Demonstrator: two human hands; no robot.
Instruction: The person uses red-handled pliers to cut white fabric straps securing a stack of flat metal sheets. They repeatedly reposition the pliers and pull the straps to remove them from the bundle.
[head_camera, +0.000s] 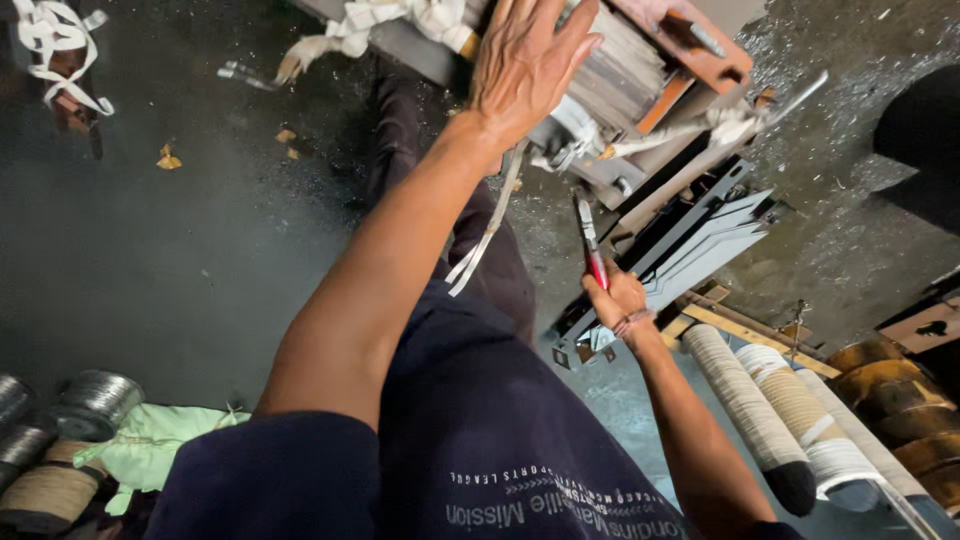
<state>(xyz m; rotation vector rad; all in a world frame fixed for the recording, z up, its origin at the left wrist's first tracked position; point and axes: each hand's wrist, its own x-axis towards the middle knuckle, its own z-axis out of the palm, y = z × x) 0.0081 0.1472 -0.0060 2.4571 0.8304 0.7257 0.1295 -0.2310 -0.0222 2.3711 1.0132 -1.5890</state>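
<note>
On the floor at the far left lie three wire spools (90, 400) beside a pale green cloth (150, 440). The left hand (525, 60) is spread open, fingers straight, its palm pressed flat on the stack of steel laminations (615, 75) of a transformer core; one white tape strip (485, 235) dangles below it. The right hand (618, 300) is closed around red-handled pliers (590, 240), tips pointing up toward the core. Further right lie three wrapped coils (770, 400).
</note>
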